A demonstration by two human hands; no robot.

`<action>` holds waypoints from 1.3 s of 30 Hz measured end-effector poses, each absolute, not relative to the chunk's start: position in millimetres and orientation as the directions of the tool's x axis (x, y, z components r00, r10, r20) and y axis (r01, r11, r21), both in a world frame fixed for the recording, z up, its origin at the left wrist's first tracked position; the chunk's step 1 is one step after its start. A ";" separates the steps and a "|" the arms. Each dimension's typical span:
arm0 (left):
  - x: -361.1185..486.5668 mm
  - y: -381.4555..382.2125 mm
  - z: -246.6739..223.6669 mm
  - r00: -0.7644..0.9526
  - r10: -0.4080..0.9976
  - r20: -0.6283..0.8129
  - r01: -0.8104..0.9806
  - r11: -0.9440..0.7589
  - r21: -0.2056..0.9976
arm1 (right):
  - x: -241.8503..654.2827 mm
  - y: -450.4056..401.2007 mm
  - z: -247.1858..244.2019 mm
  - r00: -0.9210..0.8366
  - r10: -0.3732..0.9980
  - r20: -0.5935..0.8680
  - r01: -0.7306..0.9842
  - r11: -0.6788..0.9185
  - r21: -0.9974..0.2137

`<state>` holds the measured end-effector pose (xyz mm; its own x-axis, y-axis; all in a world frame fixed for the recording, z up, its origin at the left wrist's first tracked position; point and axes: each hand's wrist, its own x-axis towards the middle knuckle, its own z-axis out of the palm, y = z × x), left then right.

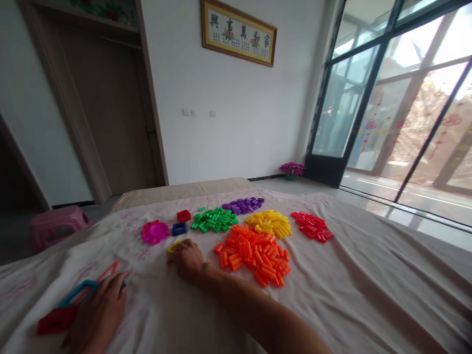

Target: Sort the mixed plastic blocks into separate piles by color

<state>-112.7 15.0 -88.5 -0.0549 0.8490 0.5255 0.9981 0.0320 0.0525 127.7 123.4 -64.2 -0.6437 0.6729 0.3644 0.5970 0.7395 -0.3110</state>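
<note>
At the lower left, my left hand [101, 309] rests over several flat frames, its fingers closed around something blue that is mostly hidden. Beside it lie a blue frame [79, 291], an orange-red triangular frame [111, 270] and a red piece [57, 319]. My right hand [187, 260] reaches forward with its fingers on a small yellow square piece [173, 247]. Just beyond that hand are a dark blue square frame [179, 228] and a red block [183, 215]. A magenta ring-shaped piece [157, 232] lies to their left, with red behind it.
Piles of orange [254, 253], green [215, 220], purple [243, 205], yellow [270, 222] and red [312, 226] pieces lie on the wrinkled cloth [361, 280]. A pink stool [59, 226] stands at the left. Magenta flowers [292, 169] sit on the floor by the glass door.
</note>
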 end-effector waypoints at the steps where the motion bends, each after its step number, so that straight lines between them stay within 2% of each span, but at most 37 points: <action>1: -112.0 14.4 -87.0 -0.056 0.835 0.547 0.998 0.042 0.038 | 122.5 119.0 -65.8 -0.672 0.630 0.389 0.528 0.776 -0.345; 4: -109.9 13.7 -85.1 -0.052 0.785 0.618 0.998 0.023 0.055 | 109.4 108.1 -69.7 -0.755 0.455 0.472 0.241 0.862 -0.446; 6: -107.0 14.2 -85.2 -0.007 0.756 0.654 0.994 -0.065 0.086 | 105.6 107.9 -69.2 -0.756 0.431 0.493 0.150 0.847 -0.510; 8: -102.4 14.7 -85.2 0.068 0.744 0.665 0.979 -0.177 0.098 | 106.4 116.6 -65.3 -0.695 0.530 0.486 0.228 0.804 -0.550; 10: -96.7 14.8 -83.9 0.163 0.765 0.623 0.960 -0.268 0.078 | 110.1 133.7 -59.3 -0.575 0.680 0.455 0.437 0.725 -0.532; 13: -88.3 14.5 -79.2 0.231 0.825 0.516 0.947 -0.313 0.077 | 114.9 166.8 -49.7 -0.412 0.839 0.356 0.738 0.537 -0.409; 15: -84.4 14.7 -75.2 0.212 0.855 0.474 0.951 -0.293 0.103 | 114.3 186.3 -45.1 -0.382 0.879 0.286 0.821 0.464 -0.333; 19: -82.6 14.9 -70.4 0.120 0.859 0.498 0.977 -0.190 0.093 | 103.1 203.4 -43.8 -0.424 0.882 0.206 0.856 0.464 -0.228; 22: -85.9 13.1 -70.4 -0.005 0.846 0.534 0.998 -0.025 0.050 | 91.1 194.0 -48.8 -0.457 0.860 0.227 0.846 0.499 -0.189; 25: -90.2 9.9 -70.8 -0.133 0.829 0.543 0.988 0.153 0.009 | 81.0 171.0 -53.4 -0.545 0.796 0.262 0.776 0.598 -0.201; 27: -91.4 8.6 -70.1 -0.158 0.806 0.571 0.980 0.198 -0.009 | 76.3 154.8 -54.0 -0.632 0.725 0.272 0.684 0.688 -0.244; 30: -90.2 9.7 -68.8 -0.079 0.774 0.629 0.992 0.123 -0.026 | 73.1 142.1 -50.4 -0.760 0.587 0.280 0.498 0.802 -0.330; 32: -88.5 11.7 -69.0 0.034 0.775 0.631 0.999 -0.004 -0.050 | 74.2 146.6 -46.2 -0.776 0.566 0.277 0.459 0.809 -0.366; 35: -87.2 14.7 -72.1 0.180 0.798 0.576 0.983 -0.170 -0.071 | 80.3 171.3 -40.0 -0.658 0.699 0.282 0.619 0.714 -0.327; 39: -86.4 16.4 -76.5 0.216 0.853 0.475 0.974 -0.225 -0.037 | 91.1 216.2 -36.4 -0.482 0.819 0.312 0.812 0.551 -0.192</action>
